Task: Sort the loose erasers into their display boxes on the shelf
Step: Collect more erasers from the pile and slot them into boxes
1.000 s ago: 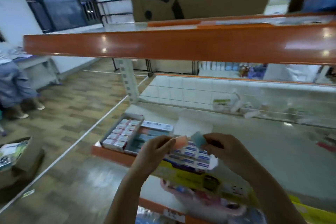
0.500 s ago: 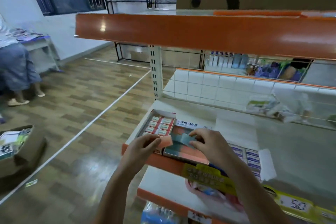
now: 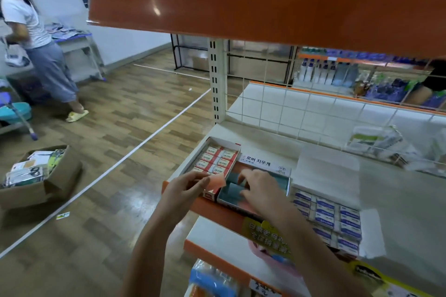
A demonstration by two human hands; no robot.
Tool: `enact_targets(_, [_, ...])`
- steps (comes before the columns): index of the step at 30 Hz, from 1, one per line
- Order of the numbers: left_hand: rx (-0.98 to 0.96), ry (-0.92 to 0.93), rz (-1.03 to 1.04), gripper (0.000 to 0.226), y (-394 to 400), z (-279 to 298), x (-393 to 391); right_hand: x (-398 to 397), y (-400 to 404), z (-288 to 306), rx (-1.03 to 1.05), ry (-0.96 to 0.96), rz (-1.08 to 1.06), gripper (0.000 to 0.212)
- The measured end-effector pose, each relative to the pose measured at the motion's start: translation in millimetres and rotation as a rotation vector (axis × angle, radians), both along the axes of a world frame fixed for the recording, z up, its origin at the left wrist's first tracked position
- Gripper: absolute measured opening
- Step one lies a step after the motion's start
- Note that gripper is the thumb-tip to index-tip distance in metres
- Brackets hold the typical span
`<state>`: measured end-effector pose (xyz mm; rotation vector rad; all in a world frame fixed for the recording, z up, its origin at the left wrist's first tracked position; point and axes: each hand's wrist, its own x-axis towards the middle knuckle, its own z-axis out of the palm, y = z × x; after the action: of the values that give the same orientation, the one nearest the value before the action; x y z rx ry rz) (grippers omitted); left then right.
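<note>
Nearest, both forearms reach forward over the orange front edge of the shelf (image 3: 398, 190). The left hand (image 3: 185, 188) pinches one salmon eraser (image 3: 216, 181) between thumb and fingers and holds it just above the gap between two boxes; I think it waits there for its turn to be placed. The right hand (image 3: 261, 191) is down inside the middle display box (image 3: 270, 169), its fingers bent over a teal eraser (image 3: 231, 193), so probably it presses this one into its row. Whether the fingers really grip it or only push it, I cannot tell.

This middle box holds teal and salmon erasers mixed; the hand covers most, so I cannot count them. Its lid stands up at the back to show the printed label.

To the right lies the blue-label box (image 3: 334, 222), with about three columns of wrapped erasers, several in each. To the left, a little farther, stands the red-label box (image 3: 217, 160), two columns, about four in each. So there are three display boxes, set side by side at the shelf front, easy to reach.

Farther back is a wire grid (image 3: 313, 113), and on the floor at left a cardboard carton (image 3: 55, 183).
</note>
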<state>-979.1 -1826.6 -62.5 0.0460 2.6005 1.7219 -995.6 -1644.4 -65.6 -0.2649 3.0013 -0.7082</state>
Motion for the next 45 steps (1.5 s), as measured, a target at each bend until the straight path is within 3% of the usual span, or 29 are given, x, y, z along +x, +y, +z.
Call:
enact_targets(10, [0.015,-0.004,0.069,0.009,8.2,-0.3,1.4,3.6,-3.7,-4.4,-0.01,0.093,0.016,0.004])
enact_targets(24, [-0.037,-0.022,-0.089,0.015,7.2,3.6,-20.4,3.7,-7.8,-5.8,0.066,0.134,0.052,0.01])
enact_targets(31, [-0.416,0.122,-0.258,0.013,14.4,12.9,-34.8,5.9,21.2,-0.7,0.107,0.258,-0.048,0.015])
enact_targets(36, [-0.523,0.202,-0.426,0.022,43.8,14.3,-39.0,11.1,44.5,5.7,0.138,0.266,-0.162,0.019])
enact_targets(45, [-0.694,0.314,-0.51,0.022,58.9,-0.4,-45.7,15.7,55.6,-1.0,0.105,0.204,-0.258,0.024])
